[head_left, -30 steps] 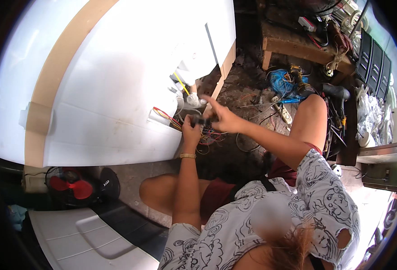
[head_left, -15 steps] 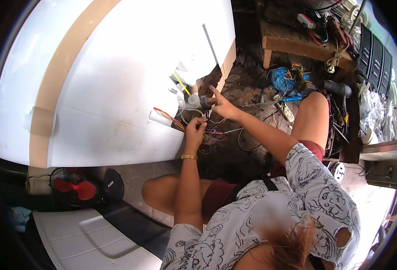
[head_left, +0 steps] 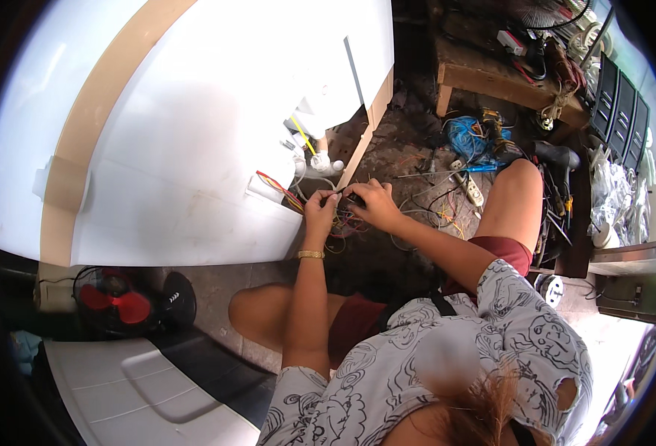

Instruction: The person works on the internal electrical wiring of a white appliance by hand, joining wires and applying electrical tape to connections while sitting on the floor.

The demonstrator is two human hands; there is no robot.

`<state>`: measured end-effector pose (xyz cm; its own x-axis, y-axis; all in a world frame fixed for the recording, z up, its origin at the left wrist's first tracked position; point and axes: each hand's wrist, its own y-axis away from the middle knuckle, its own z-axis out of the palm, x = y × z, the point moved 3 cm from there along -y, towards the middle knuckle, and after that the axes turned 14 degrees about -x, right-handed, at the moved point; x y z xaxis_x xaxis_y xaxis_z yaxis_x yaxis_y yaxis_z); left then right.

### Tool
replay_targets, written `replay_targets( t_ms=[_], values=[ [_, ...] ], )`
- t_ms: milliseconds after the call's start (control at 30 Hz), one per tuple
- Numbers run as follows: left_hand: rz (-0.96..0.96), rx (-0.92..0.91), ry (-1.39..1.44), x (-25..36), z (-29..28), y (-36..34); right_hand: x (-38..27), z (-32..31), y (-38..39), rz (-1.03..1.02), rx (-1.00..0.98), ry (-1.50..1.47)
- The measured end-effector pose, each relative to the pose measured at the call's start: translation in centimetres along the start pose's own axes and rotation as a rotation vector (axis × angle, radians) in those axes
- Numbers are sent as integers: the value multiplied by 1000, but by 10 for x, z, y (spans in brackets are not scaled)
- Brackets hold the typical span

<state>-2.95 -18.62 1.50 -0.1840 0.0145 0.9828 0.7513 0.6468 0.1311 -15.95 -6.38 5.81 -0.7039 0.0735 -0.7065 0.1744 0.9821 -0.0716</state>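
Note:
Both my hands work close together beside the opening of a large white appliance [head_left: 194,149], above a tangle of thin coloured wires [head_left: 346,221]. My left hand [head_left: 319,211] has thumb and fingertips pinched on a wire end too small to see clearly. Just to its right, my right hand [head_left: 376,205] curls round a small black thing that looks like a roll of electrical tape [head_left: 356,199]. A short dark strip spans the gap between the fingertips. Red and yellow wires [head_left: 277,187] come out of the appliance near my left hand, below a white pipe fitting [head_left: 322,161].
Right of my hands, a white power strip [head_left: 470,189], a blue-handled tool [head_left: 481,169], blue plastic [head_left: 469,136] and a drill [head_left: 493,119] lie on the floor. A wooden bench [head_left: 491,82] stands beyond. A red-bladed fan [head_left: 123,301] and a grey-white panel [head_left: 142,386] are at lower left.
My right hand has come down and closer to my left, its outstretched index finger now bent in. My left hand stays near the same spot, still pinched. The view has shifted slightly.

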Motion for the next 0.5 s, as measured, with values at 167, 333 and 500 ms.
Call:
replay_targets(
  t_ms=[167, 333, 500],
  values=[
    [-71, -23, 189, -10, 5, 6, 6, 31, -11, 105, 115, -52],
    [-22, -55, 310, -15, 12, 5, 13, 48, -17, 154, 223, -156],
    [-14, -59, 197, -10, 14, 6, 16, 46, -19, 163, 211, -154]
  ],
)
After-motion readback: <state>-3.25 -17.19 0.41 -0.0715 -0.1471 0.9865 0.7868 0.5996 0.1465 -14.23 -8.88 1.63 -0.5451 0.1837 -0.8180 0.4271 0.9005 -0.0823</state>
